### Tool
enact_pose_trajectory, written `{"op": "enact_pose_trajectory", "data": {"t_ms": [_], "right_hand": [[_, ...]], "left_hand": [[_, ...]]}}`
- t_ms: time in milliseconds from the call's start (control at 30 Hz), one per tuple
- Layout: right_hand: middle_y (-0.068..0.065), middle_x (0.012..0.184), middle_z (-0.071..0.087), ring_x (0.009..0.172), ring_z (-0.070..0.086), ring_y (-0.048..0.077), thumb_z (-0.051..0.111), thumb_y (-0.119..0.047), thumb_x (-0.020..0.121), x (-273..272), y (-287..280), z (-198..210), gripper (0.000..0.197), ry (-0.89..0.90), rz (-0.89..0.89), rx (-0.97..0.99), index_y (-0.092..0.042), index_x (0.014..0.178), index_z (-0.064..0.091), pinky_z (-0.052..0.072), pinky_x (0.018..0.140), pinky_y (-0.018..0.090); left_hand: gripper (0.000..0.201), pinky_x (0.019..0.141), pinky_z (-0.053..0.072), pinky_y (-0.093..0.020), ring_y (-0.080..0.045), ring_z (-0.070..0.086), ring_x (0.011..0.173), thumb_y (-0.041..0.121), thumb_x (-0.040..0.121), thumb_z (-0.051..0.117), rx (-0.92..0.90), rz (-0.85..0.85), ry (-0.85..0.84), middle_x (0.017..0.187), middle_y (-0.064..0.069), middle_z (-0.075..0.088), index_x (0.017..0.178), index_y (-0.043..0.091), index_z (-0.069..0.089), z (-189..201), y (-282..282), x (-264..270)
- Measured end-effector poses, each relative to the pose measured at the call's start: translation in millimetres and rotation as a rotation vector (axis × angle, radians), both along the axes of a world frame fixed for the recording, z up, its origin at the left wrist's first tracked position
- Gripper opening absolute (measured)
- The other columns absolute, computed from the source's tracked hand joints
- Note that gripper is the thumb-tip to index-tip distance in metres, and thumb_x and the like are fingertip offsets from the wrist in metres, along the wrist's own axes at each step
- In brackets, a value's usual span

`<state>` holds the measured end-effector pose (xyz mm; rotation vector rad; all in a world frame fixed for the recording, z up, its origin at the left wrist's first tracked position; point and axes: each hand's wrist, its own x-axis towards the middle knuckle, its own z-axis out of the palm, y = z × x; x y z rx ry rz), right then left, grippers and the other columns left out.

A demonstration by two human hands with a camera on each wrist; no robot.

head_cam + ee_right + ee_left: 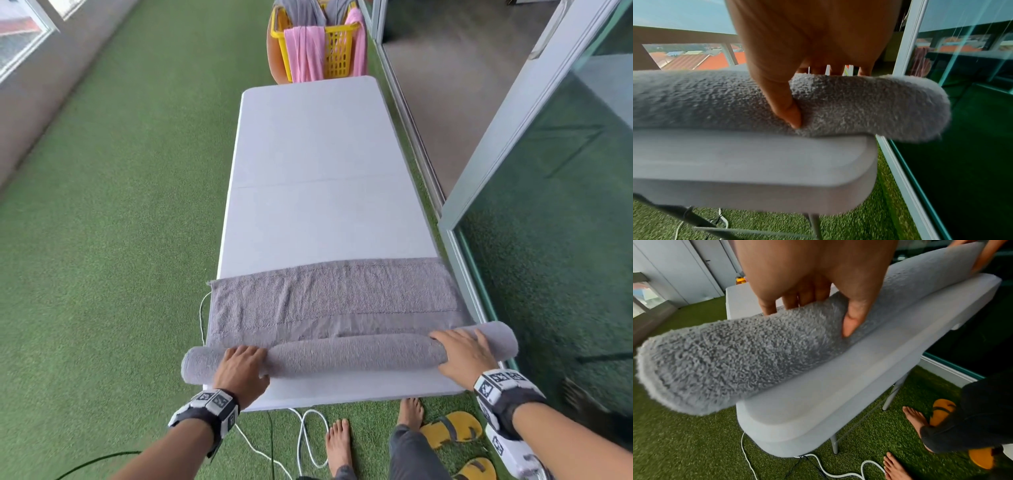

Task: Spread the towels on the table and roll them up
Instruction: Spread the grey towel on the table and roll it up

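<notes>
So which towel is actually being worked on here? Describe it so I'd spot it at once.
Start at the long white table on the green turf. On its near end lies a grey towel, partly rolled, with both hands gripping the roll. The other towels, pink and grey, hang from the yellow basket past the far end.

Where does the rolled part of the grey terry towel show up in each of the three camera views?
Head view: the grey terry towel roll lies across the bottom, between both hands.
Left wrist view: the roll fills the left and centre, its fuzzy end overhanging the table corner.
Right wrist view: the roll runs across the middle, its end past the table's right corner.
Shared landmark: the white table's rounded near edge, just below the roll.
</notes>
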<state>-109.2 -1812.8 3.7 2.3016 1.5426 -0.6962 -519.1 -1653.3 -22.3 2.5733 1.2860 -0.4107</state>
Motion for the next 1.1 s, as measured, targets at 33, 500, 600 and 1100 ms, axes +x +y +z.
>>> {"op": "enact_pose_trajectory", "data": {"t_ms": [33, 500, 600, 1100], "right_hand": [[-0.016, 0.14, 0.048, 0.132, 0.038, 0.01, 0.061, -0.037, 0.082, 2.8, 4.1, 1.8, 0.058, 0.011, 0.001, -0.027, -0.039, 0.137, 0.041, 0.011, 0.117, 0.044], [-0.018, 0.135, 0.051, 0.123, 0.041, 0.009, 0.062, -0.036, 0.082, 3.2, 7.4, 0.7, 0.053, -0.03, 0.01, 0.041, -0.041, 0.131, 0.044, 0.025, 0.101, 0.036], [-0.011, 0.136, 0.053, 0.128, 0.041, 0.013, 0.052, -0.036, 0.089, 15.1, 25.4, 9.6, 0.045, 0.02, -0.029, 0.022, -0.039, 0.134, 0.047, 0.023, 0.105, 0.039], [-0.011, 0.145, 0.044, 0.132, 0.04, 0.013, 0.054, -0.04, 0.089, 37.5, 56.9, 3.2, 0.055, 0.04, 0.014, 0.004, -0.034, 0.141, 0.04, 0.016, 0.115, 0.044]], "left_hand": [[0.033, 0.103, 0.037, -0.036, -0.01, 0.053, 0.102, 0.045, 0.085, 0.051, -0.008, 0.018, 0.008, 0.112, 0.01, 0.063, 0.111, 0.027, 0.058, 3.2, 2.6, 1.8], [0.024, 0.099, 0.033, -0.032, -0.008, 0.045, 0.098, 0.047, 0.085, 0.053, -0.019, 0.032, 0.041, 0.107, 0.013, 0.057, 0.1, 0.029, 0.058, 14.6, 17.2, 5.7], [0.036, 0.097, 0.033, -0.032, -0.01, 0.042, 0.1, 0.044, 0.09, 0.027, -0.023, 0.066, -0.012, 0.116, 0.007, 0.052, 0.104, 0.024, 0.054, 23.9, 26.5, 13.8], [0.08, 0.107, 0.032, -0.041, -0.018, 0.044, 0.114, 0.046, 0.074, 0.0, 0.006, 0.051, -0.025, 0.131, -0.001, 0.048, 0.136, 0.016, 0.041, 16.2, 42.0, 13.7]]}}
